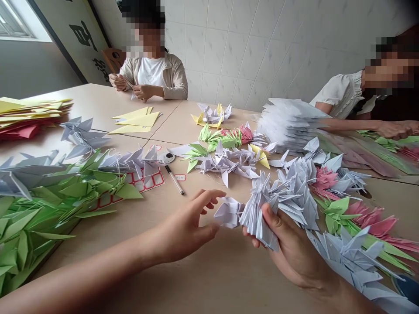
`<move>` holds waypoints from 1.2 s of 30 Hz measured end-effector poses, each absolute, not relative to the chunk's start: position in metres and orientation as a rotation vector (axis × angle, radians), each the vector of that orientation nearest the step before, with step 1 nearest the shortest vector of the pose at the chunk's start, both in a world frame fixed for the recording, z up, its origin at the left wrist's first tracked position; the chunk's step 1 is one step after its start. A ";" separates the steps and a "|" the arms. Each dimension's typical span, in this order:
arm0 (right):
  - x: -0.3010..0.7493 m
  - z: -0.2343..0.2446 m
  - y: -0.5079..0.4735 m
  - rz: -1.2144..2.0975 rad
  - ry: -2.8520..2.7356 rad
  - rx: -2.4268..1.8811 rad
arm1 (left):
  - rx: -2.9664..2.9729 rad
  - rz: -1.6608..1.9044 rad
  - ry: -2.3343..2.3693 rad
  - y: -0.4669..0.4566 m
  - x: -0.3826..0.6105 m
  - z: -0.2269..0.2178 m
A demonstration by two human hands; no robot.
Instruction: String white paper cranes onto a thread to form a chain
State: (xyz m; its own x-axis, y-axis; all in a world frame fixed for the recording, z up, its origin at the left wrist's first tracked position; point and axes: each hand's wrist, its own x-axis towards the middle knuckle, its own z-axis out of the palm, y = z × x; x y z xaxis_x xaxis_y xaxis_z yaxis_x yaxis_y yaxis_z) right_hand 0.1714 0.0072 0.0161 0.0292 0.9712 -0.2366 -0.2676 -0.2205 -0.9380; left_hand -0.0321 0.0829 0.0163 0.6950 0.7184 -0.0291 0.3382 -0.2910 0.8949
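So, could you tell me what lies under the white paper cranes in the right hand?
The right hand cups the white paper cranes from below, above the tan tabletop. The hand and cranes hide the tabletop directly beneath, so anything lying there cannot be seen.

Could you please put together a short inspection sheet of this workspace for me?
surface: light tan tables pushed together, with visible joins.
job's things: a bunch of white paper cranes on strings; a loose white crane; more strings of green, pink and white cranes.
clutter: a pen, a red-gridded sticker sheet, and a stack of yellow and red paper.
hands: the right hand grips the white cranes; the open left hand is beside the loose crane.
cables: nothing seen.
surroundings: a white tiled wall, a window, and two co-workers at the tables.
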 end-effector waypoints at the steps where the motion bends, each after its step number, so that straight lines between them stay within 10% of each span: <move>1: 0.171 0.017 0.007 1.445 -0.855 -1.195 | 1.853 0.448 0.821 0.082 -0.032 0.018; 36: 0.167 0.027 -0.006 1.172 -1.457 -1.204 | 1.239 0.710 0.841 0.078 -0.028 0.022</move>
State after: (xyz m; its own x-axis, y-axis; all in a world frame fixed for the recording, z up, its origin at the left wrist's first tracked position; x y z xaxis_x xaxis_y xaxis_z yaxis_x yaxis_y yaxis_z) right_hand 0.1666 -0.0062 0.0266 -0.1368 0.9887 0.0616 0.1520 0.0824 -0.9849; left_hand -0.0285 0.0776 0.0219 0.5207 0.8391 -0.1576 -0.0151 0.1936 0.9810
